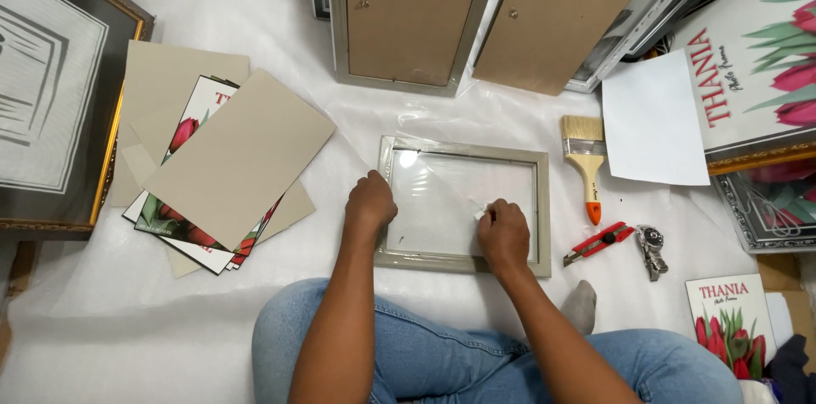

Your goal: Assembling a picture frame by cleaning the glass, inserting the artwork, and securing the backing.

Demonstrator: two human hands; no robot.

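- The pale picture frame (463, 204) lies flat on the white sheet (255, 22) over the floor, just ahead of the person's knees, holding a clear glass pane
- Left hand (371, 203) rests on the frame's left edge, fingers curled loosely, grasping nothing
- Right hand (503, 232) presses on the glass near the lower right, fingers pinched around a small white piece (482, 214)
- Right of the frame: paintbrush (585, 162), red utility knife (597, 242), wristwatch (652, 248)
- Left: stacked cardboard sheets (238, 158) over flower prints, with bare sheet between stack and frame
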